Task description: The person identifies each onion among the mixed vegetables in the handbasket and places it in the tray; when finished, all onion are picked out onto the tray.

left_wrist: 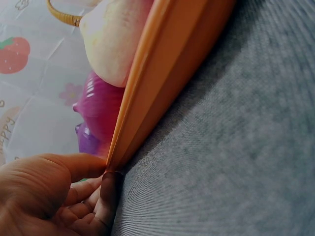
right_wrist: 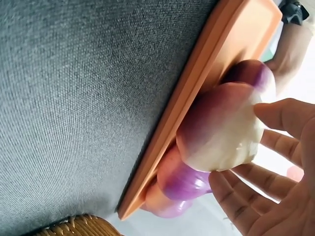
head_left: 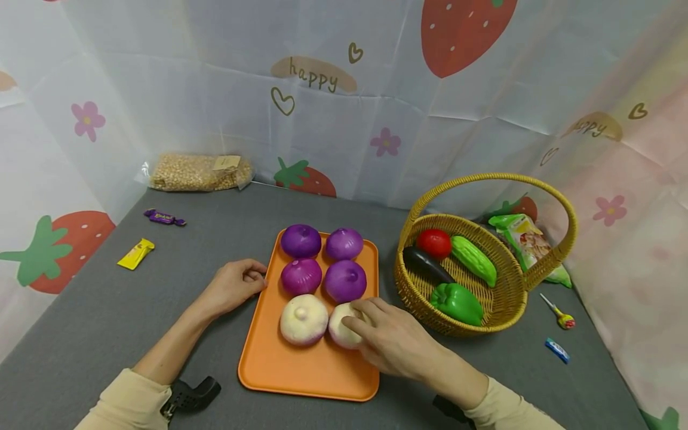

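An orange tray [head_left: 301, 376] lies on the table with several purple onions [head_left: 345, 280] in its far half. Nearer the front are two white turnips with purple undersides, the left turnip [head_left: 303, 319] uncovered and the right turnip [right_wrist: 221, 130] partly behind my right hand [head_left: 395, 337]. That hand holds the right turnip from above, thumb on one side and fingertips on the other in the right wrist view. My left hand [head_left: 236, 286] pinches the tray's left rim, its thumb [left_wrist: 86, 166] on top and fingers below.
Right of the tray stands a wicker basket [head_left: 516, 307] holding a tomato, an eggplant, a green pepper and a bumpy green vegetable. A snack bag [head_left: 524, 239], lollipop [head_left: 561, 316] and blue packet [head_left: 557, 350] lie beyond it. Two candies [head_left: 163, 218] and a grain bag [head_left: 199, 173] are left.
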